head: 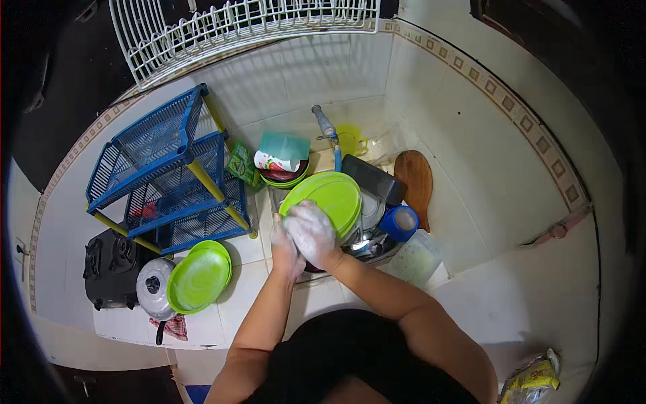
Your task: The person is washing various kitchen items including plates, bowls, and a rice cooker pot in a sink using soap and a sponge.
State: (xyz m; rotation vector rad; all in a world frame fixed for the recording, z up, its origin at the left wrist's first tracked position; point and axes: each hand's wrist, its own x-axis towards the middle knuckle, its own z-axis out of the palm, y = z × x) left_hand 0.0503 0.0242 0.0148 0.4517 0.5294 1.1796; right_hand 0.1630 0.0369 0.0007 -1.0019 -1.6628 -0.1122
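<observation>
A lime-green oval plate (325, 199) is tilted over the dish-filled sink, with another green rim showing just beneath it. My left hand (286, 250) is at the plate's lower left edge, its thumb up along the rim and its other fingers mostly hidden. Thick white suds coat my right hand (312, 235), which lies over the plate's near part, close against the left. Whether a sponge is under the right palm is hidden. Around the plate sit a dark rectangular container (374, 179), a blue-rimmed container (399, 223) and metal utensils (371, 247).
Sudsy green plates (199, 278) lie left, beside a lidded pan (155, 288) and black stove (108, 267). A blue rack (176, 187) stands behind them. Stacked bowls (285, 177), a faucet (325, 123), a wooden board (414, 187) and a clear tub (416, 257) surround the sink.
</observation>
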